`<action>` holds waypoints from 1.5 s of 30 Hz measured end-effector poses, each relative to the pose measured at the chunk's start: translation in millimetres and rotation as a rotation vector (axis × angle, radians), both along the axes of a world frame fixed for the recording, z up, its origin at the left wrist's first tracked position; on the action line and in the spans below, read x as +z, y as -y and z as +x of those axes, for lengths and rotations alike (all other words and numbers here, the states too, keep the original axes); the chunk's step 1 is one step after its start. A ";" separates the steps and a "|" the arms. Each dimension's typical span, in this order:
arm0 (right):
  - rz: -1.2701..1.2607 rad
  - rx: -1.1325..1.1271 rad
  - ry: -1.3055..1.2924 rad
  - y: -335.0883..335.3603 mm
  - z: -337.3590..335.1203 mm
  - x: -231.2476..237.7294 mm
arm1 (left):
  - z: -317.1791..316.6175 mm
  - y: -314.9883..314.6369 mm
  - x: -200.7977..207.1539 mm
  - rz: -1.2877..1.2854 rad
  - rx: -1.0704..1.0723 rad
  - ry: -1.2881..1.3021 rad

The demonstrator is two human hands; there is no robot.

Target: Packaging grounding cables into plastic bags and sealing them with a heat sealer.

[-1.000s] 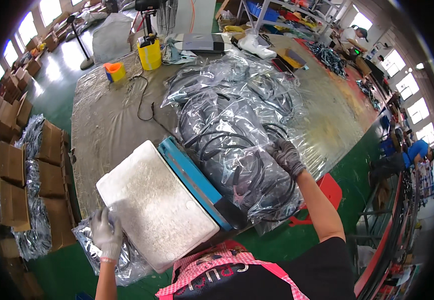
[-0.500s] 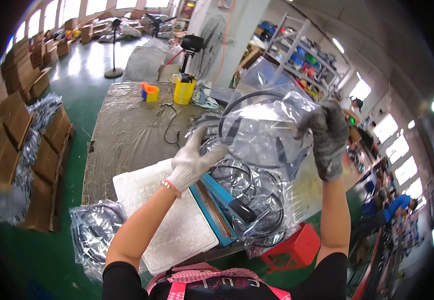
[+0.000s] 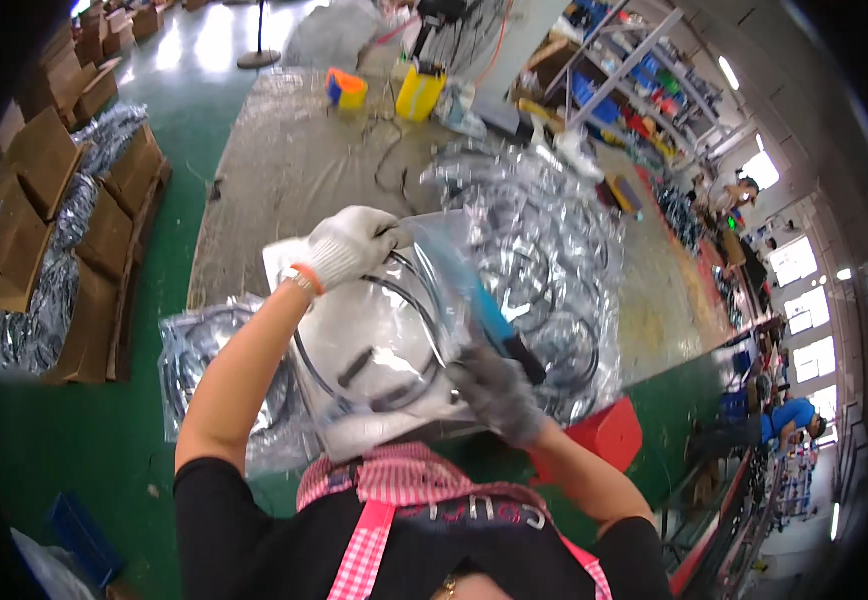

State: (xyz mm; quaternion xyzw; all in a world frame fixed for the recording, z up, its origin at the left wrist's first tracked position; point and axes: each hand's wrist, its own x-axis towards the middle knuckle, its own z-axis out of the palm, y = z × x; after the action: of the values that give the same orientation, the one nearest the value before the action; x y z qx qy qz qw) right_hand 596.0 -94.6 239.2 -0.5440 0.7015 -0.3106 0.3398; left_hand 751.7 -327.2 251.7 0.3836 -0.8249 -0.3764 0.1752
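A clear plastic bag (image 3: 386, 362) with a coiled black cable (image 3: 306, 352) inside lies over a white foam board. My left hand (image 3: 352, 243), in a white knit glove, pinches the bag's upper edge. At the bag's right side is my right hand (image 3: 502, 392), in a grey glove. Motion smears its fingers, so their grip on the bag cannot be made out. Partly behind the bag sits a blue bar-shaped tool with a black handle end (image 3: 494, 318), which looks like a bag sealer. Several bagged cables (image 3: 544, 250) are heaped to its right.
Another bagged cable (image 3: 216, 350) lies left of the foam board. Farther back stand a yellow container (image 3: 420, 93) and an orange-and-blue tape holder (image 3: 347, 88). A red stool (image 3: 604, 436) is by the table's front right. Cardboard boxes (image 3: 94, 320) line the left floor.
The bagged cable has come down from the right onto the foam board. My left hand has gone from open to pinching the bag's edge. My right hand has dropped lower and leftward.
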 end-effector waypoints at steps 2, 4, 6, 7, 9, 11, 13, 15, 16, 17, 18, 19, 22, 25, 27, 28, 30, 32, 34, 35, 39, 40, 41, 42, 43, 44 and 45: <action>-0.079 0.263 -0.177 0.3 -0.7 -82.6 | -24.7 5.7 -64.2 -0.047 -0.052 0.162; 0.201 0.091 -0.300 -5.1 -2.6 -97.7 | -33.9 7.5 -114.5 0.017 -0.115 0.333; 0.101 0.009 -0.385 -51.8 -67.7 -179.6 | -52.4 -10.0 -135.2 0.002 -0.034 0.335; 0.008 -0.099 -0.259 -63.9 -97.2 -196.3 | -59.5 -18.3 -143.0 -0.004 0.016 0.338; -0.150 -0.252 0.000 -72.1 -138.8 -204.0 | -70.8 -23.7 -144.8 0.084 0.035 0.317; -0.168 -0.273 0.199 -56.0 -152.5 -176.3 | -80.1 -23.8 -137.0 0.134 0.066 0.386; 0.036 -0.204 0.200 -16.0 -141.1 -116.2 | -80.0 -22.0 -139.8 0.153 0.067 0.371; -0.209 -0.166 0.098 37.1 -116.1 -103.1 | -84.7 -21.9 -142.6 0.148 0.029 0.301; -0.357 -0.161 0.160 60.7 -117.9 -116.2 | -84.6 -22.7 -145.3 0.110 0.031 0.308; -0.501 -0.154 0.205 82.6 -121.3 -127.8 | -89.3 -23.3 -150.1 0.072 0.020 0.311; -0.386 -0.156 0.343 104.5 -137.3 -146.4 | -91.3 -23.6 -154.2 0.032 0.011 0.322; -0.268 -0.159 0.482 124.7 -153.6 -168.7 | -92.7 -24.0 -158.3 0.003 0.003 0.324; 0.101 -0.162 0.872 160.8 -177.5 -216.8 | -108.6 -25.1 -143.5 -0.012 0.068 0.529; 0.249 -0.322 0.897 154.9 -173.0 -178.6 | -108.2 -12.1 -131.1 0.125 0.050 0.479; 0.138 -0.199 0.780 118.7 -172.9 -161.5 | -116.6 0.1 -136.2 0.074 0.041 0.550; 0.035 -0.073 0.697 94.9 -173.7 -155.5 | -118.8 6.6 -134.9 0.071 0.039 0.557; 0.068 0.016 0.487 41.6 -202.4 -161.9 | -121.4 19.4 -142.1 0.039 0.021 0.556; 0.279 -0.459 0.300 31.8 -210.3 -118.3 | -119.1 22.3 -149.7 0.042 0.046 0.580; 0.089 -0.426 0.424 25.2 -203.3 -68.9 | -120.3 24.8 -147.1 0.065 0.069 0.602; 0.039 -0.303 0.440 28.8 -177.2 -42.7 | -121.9 25.0 -141.4 0.087 0.067 0.615; -0.160 0.210 -0.459 24.1 -126.8 -84.4 | -127.7 25.1 -143.4 0.036 0.066 0.607; -0.174 0.200 -0.654 21.5 -122.2 -102.3 | -129.5 25.2 -144.4 0.032 0.065 0.613; -0.135 0.192 -0.659 18.7 -122.4 -114.5 | -131.0 23.7 -144.9 0.025 0.068 0.602; -0.095 0.190 -0.657 17.5 -119.0 -122.2 | -129.1 20.0 -145.0 0.022 0.076 0.598; -0.056 0.187 -0.653 16.5 -116.9 -127.1 | -127.8 18.3 -143.8 0.019 0.084 0.595; -0.049 0.161 -0.663 18.7 -117.7 -130.5 | -127.6 19.6 -141.3 0.020 0.084 0.586; -0.060 0.158 -0.679 18.4 -116.4 -131.4 | -127.3 19.3 -140.9 0.025 0.081 0.582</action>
State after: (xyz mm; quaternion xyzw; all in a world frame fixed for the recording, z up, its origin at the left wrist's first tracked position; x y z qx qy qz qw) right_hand 479.6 -113.0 107.8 -0.6787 0.7207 -0.1053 0.0941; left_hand 624.4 -346.5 110.8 0.5100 -0.8199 -0.2532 -0.0589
